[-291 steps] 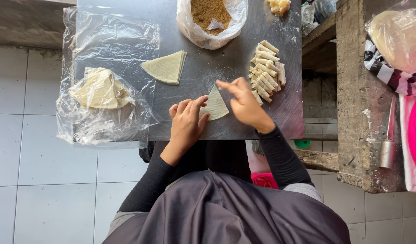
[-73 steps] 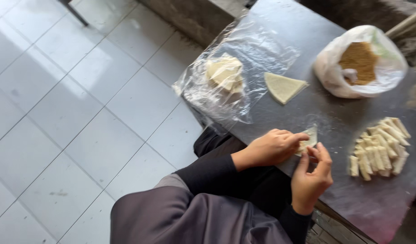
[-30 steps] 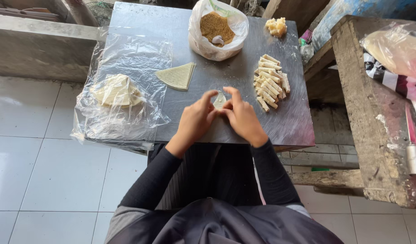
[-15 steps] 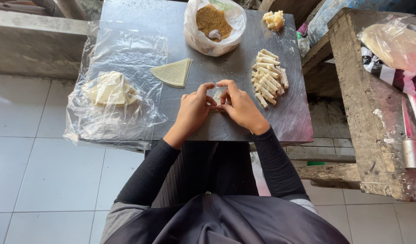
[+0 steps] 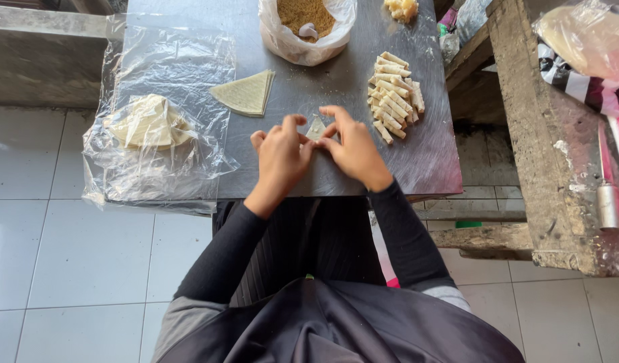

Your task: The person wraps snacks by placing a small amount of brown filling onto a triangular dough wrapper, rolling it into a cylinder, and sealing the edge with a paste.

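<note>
I note a plastic bag of brown crumbs (image 5: pixel 306 20) at the far edge of the grey surface (image 5: pixel 336 81). Pile of finished rolls (image 5: pixel 394 95) to its right. Triangular wrapper stack (image 5: pixel 245 93) sits beside crumpled clear plastic holding more wrappers (image 5: pixel 149 123). Wooden bench (image 5: pixel 548 141) stands right.

Both arms are covered in snug black long sleeves that end at the wrists, leaving the left hand (image 5: pixel 280 154) and right hand (image 5: pixel 353 151) bare, with no rings or bands that I can make out; over the shoulders lies a looser grey garment, its pale edge showing at each upper arm; the lap is draped in dark, faintly striped cloth with smooth folds.
</note>
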